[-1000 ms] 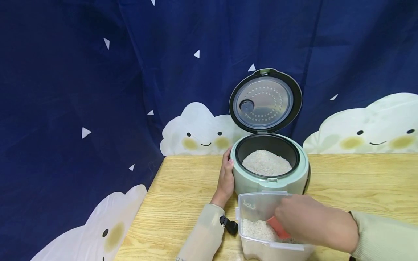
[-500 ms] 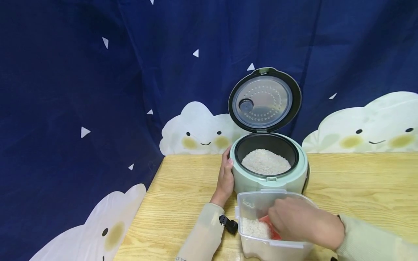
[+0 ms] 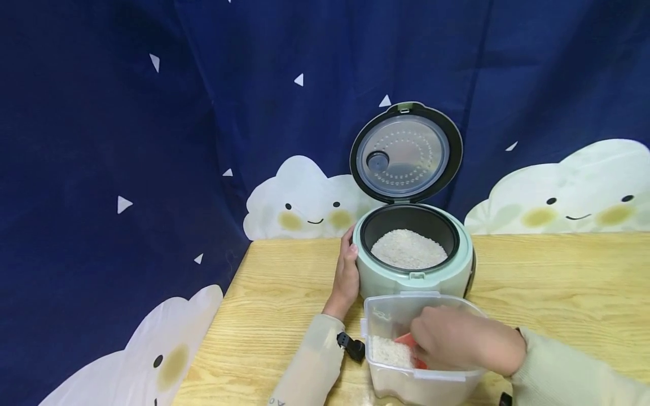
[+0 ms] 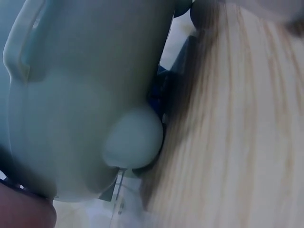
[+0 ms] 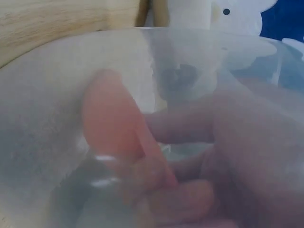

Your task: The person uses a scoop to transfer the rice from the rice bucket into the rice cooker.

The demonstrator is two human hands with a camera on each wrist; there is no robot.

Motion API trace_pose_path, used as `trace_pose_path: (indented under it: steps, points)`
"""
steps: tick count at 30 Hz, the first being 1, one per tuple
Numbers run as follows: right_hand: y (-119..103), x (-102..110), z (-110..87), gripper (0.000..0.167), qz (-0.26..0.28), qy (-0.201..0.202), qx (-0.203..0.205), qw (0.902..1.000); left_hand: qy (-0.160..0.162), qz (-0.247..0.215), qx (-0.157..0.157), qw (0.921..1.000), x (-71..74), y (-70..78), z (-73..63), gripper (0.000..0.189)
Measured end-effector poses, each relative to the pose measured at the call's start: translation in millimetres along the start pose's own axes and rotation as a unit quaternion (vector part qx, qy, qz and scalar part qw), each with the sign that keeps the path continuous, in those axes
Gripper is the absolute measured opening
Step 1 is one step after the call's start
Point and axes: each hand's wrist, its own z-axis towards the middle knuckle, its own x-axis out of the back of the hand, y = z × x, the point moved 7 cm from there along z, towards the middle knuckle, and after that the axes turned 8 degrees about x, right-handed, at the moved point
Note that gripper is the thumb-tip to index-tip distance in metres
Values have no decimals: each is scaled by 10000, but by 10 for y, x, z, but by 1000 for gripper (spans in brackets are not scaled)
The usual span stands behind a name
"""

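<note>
A pale green rice cooker point(image 3: 388, 282) stands with its lid point(image 3: 406, 152) raised and white rice point(image 3: 408, 249) heaped in its dark inner pot. My left hand point(image 3: 347, 282) rests against the cooker's left side; the left wrist view shows the cooker body point(image 4: 80, 123) close up. In front of the cooker is a clear plastic container point(image 3: 401, 383) with rice point(image 3: 391, 352) inside. Reaching into it, my right hand point(image 3: 452, 335) grips a red scoop point(image 3: 407, 340), its bowl down at the rice. Through the container wall, the right wrist view shows fingers around the scoop point(image 5: 111, 118).
The wooden table point(image 3: 284, 287) extends to both sides of the cooker. Behind it hangs a dark blue curtain point(image 3: 284, 113) with clouds and triangles. A small black device point(image 3: 351, 347) is on the left wrist, beside the container.
My right hand has moved left with the scoop inside the container, pushing it deeper toward the rice at the left. The left hand stays on the cooker; the head view shifts slightly.
</note>
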Motion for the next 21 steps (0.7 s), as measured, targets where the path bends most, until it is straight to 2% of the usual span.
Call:
trace_pose_path:
  steps: [4,7,15,21]
  points:
    - [34,-14,-15,36,589,-285,-178,9977,-78,-3,44,10000,-21,8,0,59]
    - [42,-18,-21,36,777,-332,-214,9962,-78,97,126,9998,-19,5,-10,58]
    - [50,-43,-8,37,764,-344,-257,9962,-80,21,287,9996,-13,1,-8,57]
    - [49,-44,4,35,910,-396,-200,9949,-99,-134,233,9996,-7,10,-7,58]
